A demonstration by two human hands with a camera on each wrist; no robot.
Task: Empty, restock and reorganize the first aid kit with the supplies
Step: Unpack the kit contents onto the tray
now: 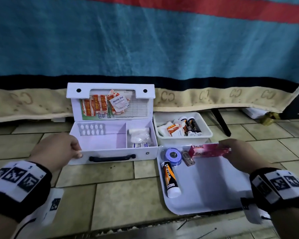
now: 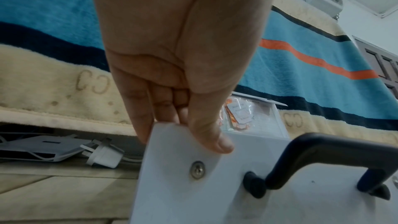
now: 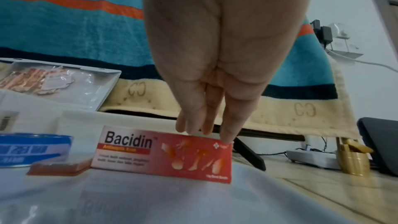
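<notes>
Left hand (image 1: 59, 149) pinches the kit (image 1: 110, 153) corner, evidently steadying it. Right hand (image 1: 240, 152) grips the Bacidin box (image 1: 207, 150) end over the tray (image 1: 205, 183), probably emptying.

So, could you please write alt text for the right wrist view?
The right hand pinches the top edge of a red Bacidin box standing on a white tray. A blue tape roll sits left of it.
</notes>
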